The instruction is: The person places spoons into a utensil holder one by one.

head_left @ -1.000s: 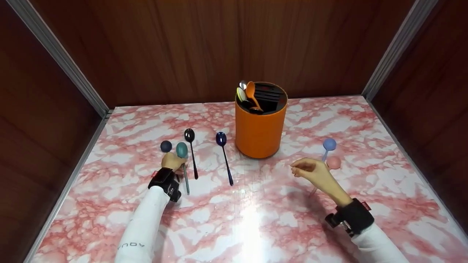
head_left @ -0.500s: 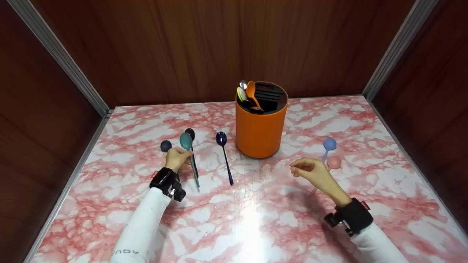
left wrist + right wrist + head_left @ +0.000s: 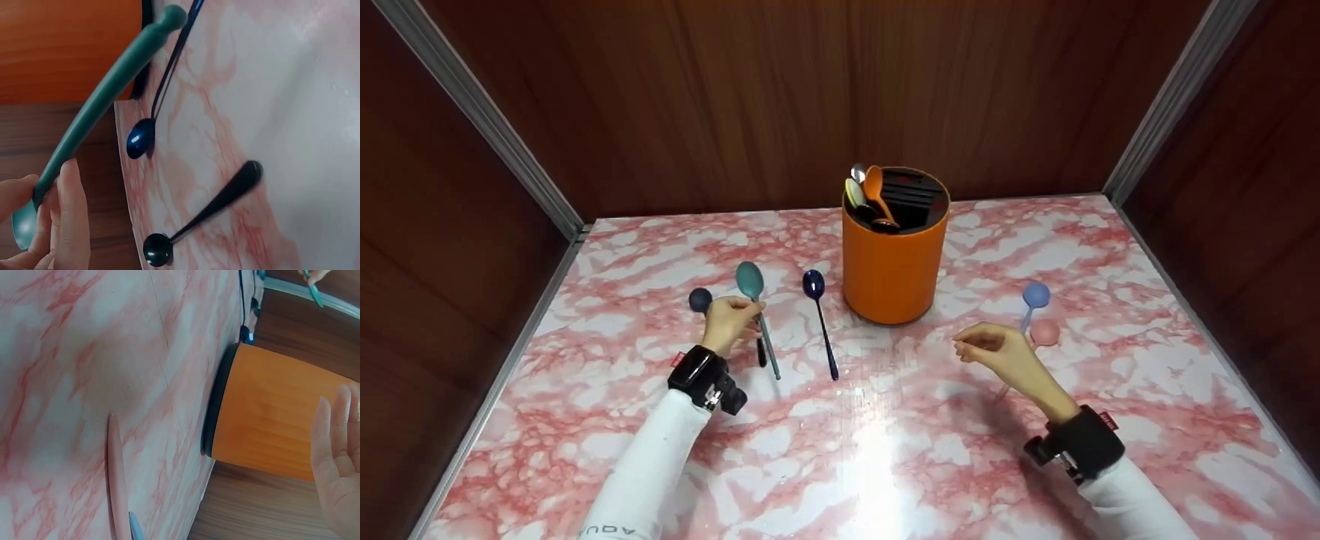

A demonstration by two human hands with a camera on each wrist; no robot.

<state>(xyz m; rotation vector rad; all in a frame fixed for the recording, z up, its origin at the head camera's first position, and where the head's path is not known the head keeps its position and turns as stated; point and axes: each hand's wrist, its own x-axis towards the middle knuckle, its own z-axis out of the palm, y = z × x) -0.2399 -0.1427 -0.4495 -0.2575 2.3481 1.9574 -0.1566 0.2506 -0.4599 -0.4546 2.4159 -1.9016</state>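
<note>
Thumb and fingers of my left hand (image 3: 727,322) pinch a teal spoon (image 3: 749,279) just below its bowl. In the left wrist view its handle (image 3: 107,90) slants up, raised off the table. Beneath lies a black spoon (image 3: 219,197), mostly covered by the teal one in the head view. A dark navy spoon (image 3: 700,300) lies left of that hand, its handle hidden. To the right rests a shiny blue spoon (image 3: 813,285). My right hand (image 3: 1001,352) holds nothing, fingers relaxed, hovering by a periwinkle spoon (image 3: 1036,295) and a pink spoon (image 3: 1045,332).
An orange cylindrical utensil holder (image 3: 892,277) stands at the back middle, with several spoons, including an orange spoon (image 3: 874,184), in its left compartment and a slotted black insert. Wooden panels (image 3: 810,97) enclose the marbled table (image 3: 930,465) at the back and both sides.
My left hand has lifted the teal spoon off the table and carried it slightly right and away, over the black spoon. The right hand has stayed nearly still.
</note>
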